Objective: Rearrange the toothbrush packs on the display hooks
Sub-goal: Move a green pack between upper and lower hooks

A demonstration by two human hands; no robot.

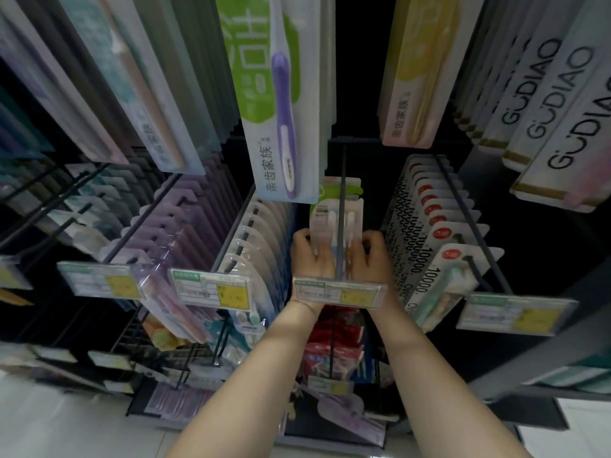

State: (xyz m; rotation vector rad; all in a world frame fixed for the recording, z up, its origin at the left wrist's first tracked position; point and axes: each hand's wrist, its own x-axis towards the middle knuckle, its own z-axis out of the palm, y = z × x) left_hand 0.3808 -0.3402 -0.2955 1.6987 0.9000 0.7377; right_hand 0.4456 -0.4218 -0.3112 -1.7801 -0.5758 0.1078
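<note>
- The pack [334, 223] is a clear blister on a white and green card, with pale brush handles showing through; it hangs on the middle hook [341, 219], far back toward the rack's rear, with another green-topped pack [340, 188] just behind it.
- The left hand [312, 256] grips the pack's left edge, fingers curled round it, palm turned inward, thumb hidden behind the card.
- The right hand [368, 256] closes on the pack's right edge, fingers [358, 247] bent over the front, knuckles up.
- Both forearms reach up from the lower edge of the view, one on each side of the hook, wrists passing behind the price tag [340, 292] at the hook's front end; a thin bracelet [304, 305] circles the left wrist.
- To the left, a full hook of white packs [261, 233] stands near the left hand; further left hang purple packs [172, 223].
- To the right, a row of packs with red dots [433, 209] and "10000" print sits close beside the right hand.
- Above, a green pack [271, 104] with a purple brush hangs in front, its lower edge overlapping the held pack's top left corner; a yellow pack [416, 71] and white boxes [542, 104] marked GUDIAO hang to the right.
- Below the tag, red packs [334, 345] hang on a lower hook.
</note>
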